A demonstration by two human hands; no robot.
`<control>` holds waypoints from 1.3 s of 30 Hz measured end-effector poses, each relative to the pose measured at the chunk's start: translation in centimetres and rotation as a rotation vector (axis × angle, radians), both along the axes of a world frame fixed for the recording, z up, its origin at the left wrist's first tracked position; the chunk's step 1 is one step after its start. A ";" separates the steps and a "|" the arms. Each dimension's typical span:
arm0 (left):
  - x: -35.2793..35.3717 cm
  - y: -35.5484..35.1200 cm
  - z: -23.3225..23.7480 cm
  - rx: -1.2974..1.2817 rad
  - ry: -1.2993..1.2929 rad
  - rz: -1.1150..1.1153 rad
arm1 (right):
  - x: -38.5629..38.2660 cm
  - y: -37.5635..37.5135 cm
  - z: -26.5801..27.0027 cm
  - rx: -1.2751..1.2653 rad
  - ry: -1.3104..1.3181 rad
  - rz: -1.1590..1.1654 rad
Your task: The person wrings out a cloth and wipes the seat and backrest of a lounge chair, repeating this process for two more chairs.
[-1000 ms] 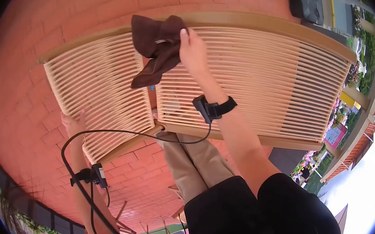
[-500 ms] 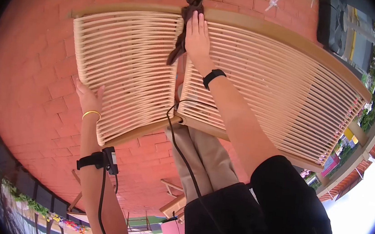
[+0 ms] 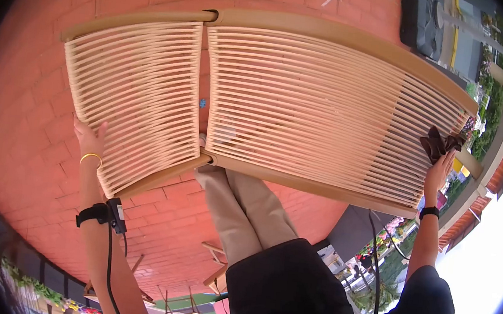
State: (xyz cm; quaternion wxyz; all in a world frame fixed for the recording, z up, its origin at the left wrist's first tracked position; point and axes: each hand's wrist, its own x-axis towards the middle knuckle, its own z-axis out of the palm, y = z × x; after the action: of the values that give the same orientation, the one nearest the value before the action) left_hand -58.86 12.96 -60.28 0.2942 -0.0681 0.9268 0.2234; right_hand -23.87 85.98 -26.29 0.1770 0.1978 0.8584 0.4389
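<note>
A long woven-cord lounger (image 3: 306, 107) with a tan frame spans the view, in two sections with a gap between them. At its lower left edge, my left hand (image 3: 89, 138) is wrapped round the side of the shorter section, thumb on the cords. Far to the right, my right hand (image 3: 439, 169) presses a dark brown cloth (image 3: 439, 144) against the end of the longer section. The cloth bunches above my fingertips and hides part of the edge.
Red paving (image 3: 29, 115) lies under the lounger. A black case-like object (image 3: 422, 25) stands at the upper right. Dark cables hang by both arms. Wooden furniture, flowers and a tiled roof show near the edges.
My right hand has gone with the brown cloth from the gap between the sections to the far right end. The lounger and my left hand appear further left in view.
</note>
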 end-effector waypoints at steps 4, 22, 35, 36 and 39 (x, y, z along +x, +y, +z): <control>-0.3 1.2 1.5 0.073 -0.075 0.063 | -0.8 -2.9 -4.0 0.022 0.438 -0.427; -0.4 0.8 1.3 0.045 -0.021 -0.009 | -15.3 -39.2 -34.4 -1.113 -0.028 0.129; 0.1 0.4 0.3 -0.042 -0.040 -0.074 | -0.7 -17.5 -11.7 -0.479 0.231 -0.055; 0.1 0.5 0.3 -0.006 -0.056 -0.042 | -1.1 -19.0 -14.0 -0.449 0.358 -0.085; -0.3 0.1 0.0 0.035 -0.072 -0.042 | -3.3 -25.8 -21.1 -0.546 0.582 -0.204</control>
State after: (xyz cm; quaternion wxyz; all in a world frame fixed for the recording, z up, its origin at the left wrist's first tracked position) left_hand -59.17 13.10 -60.29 0.3333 -0.0514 0.9127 0.2306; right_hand -27.22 60.23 -47.36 0.0157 0.3436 0.9336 0.1007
